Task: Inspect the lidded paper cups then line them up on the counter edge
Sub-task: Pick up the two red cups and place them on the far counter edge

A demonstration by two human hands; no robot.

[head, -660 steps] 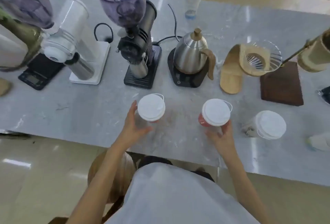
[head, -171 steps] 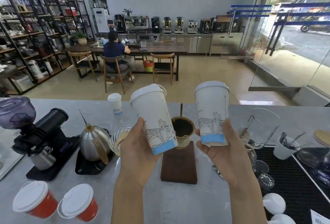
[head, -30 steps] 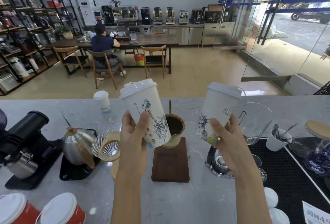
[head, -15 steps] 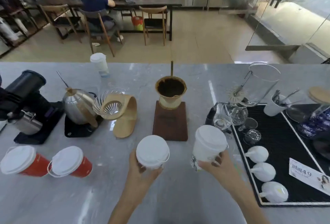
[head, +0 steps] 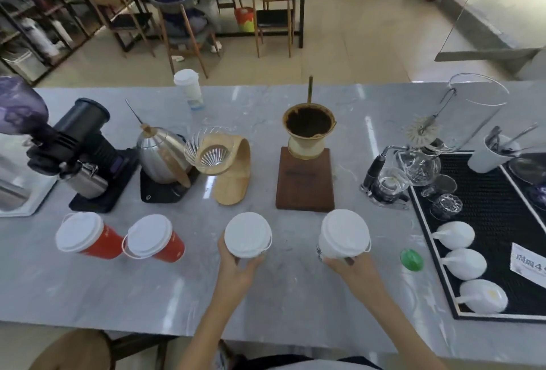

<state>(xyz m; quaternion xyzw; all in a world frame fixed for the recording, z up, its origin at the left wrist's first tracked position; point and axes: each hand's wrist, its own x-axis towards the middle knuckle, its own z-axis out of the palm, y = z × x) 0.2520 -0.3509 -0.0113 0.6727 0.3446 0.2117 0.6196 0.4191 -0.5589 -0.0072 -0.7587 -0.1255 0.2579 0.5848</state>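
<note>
Two white lidded paper cups stand on the grey marble counter (head: 118, 290) in front of me. My left hand (head: 237, 269) grips the left white cup (head: 247, 234) from the near side. My right hand (head: 353, 266) grips the right white cup (head: 344, 233) low on its wall. To the left stand two red lidded cups (head: 78, 236) (head: 151, 236) side by side, roughly level with the white ones. A fifth lidded white cup (head: 187, 87) stands alone at the counter's far edge.
Behind the cups stand a black grinder (head: 79, 148), a steel kettle (head: 162, 157) on a black base, a glass dripper on a wooden holder (head: 224, 163), a pour-over stand (head: 307, 169) and a siphon (head: 413, 163). A black mat (head: 484, 222) with white cups lies right; a green cap (head: 411, 259) beside it.
Both hands brought the white cups down from eye level to the counter. Since half a second ago the cups have drawn slightly nearer and wider apart, and the view has tilted down.
</note>
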